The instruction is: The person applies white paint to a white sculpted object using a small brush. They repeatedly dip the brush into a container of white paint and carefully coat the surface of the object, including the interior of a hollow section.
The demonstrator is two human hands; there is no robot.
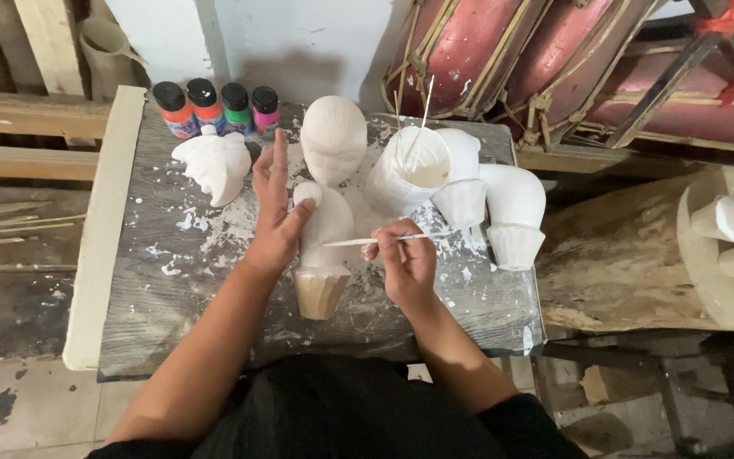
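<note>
My left hand [275, 212] rests against the left side of a white-coated figurine [326, 228] with a bare brown base, thumb pressed on it and fingers stretched upward. My right hand [407, 262] pinches a thin paintbrush [377, 240], its white tip touching the figurine's right side. A white tub of paint [409, 168] with two sticks in it stands just behind.
On the paint-spattered grey table [172, 272] stand a white head [333, 136], a white carved piece [214, 166], two white pieces on fluted bases [513, 217], and several small paint bottles [218, 109]. Red drums [486, 51] lean behind; a log [613, 263] lies to the right.
</note>
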